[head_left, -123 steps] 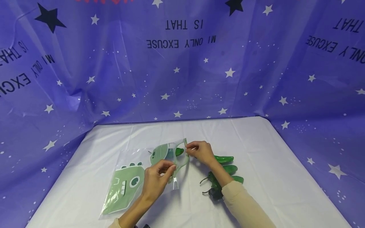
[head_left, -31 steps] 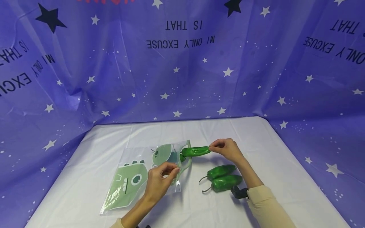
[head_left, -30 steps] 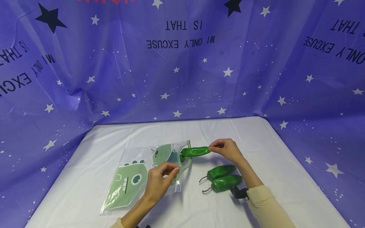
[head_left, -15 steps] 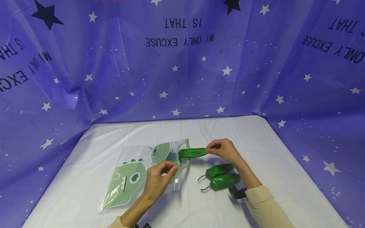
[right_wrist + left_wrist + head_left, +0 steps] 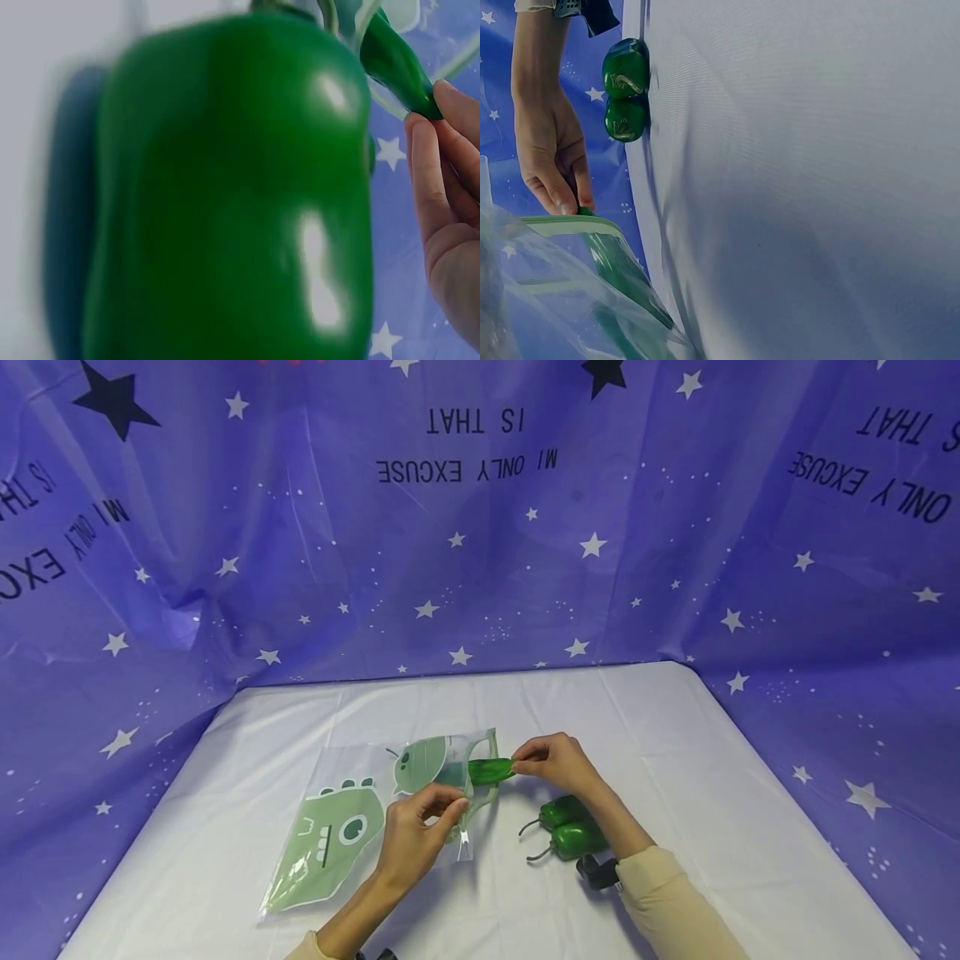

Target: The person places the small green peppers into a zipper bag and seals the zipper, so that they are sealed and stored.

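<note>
A clear zip bag (image 5: 341, 764) with green cartoon prints lies on the white table, its green-edged mouth held open toward the right. My left hand (image 5: 422, 831) pinches the near side of that mouth. Between thumb and fingertips, my right hand (image 5: 558, 764) pinches the tip of a green chili pepper (image 5: 489, 771), whose stem end is inside the bag. In the left wrist view the pepper (image 5: 619, 266) shows through the clear plastic, with another green shape beside it. The right wrist view also shows the right hand (image 5: 450, 195) gripping the pepper's tip.
Two more green peppers (image 5: 576, 841) with dark stems lie side by side under the right forearm; one pepper (image 5: 232, 187) fills much of the right wrist view. A black wrist camera (image 5: 597, 871) sits close to them. A purple star-printed curtain (image 5: 480, 568) surrounds the white table (image 5: 525, 910).
After both hands were at the bag mouth, the right hand took one pepper from the group on the right. It has since moved left, sliding the pepper deeper into the bag. The left hand stays put.
</note>
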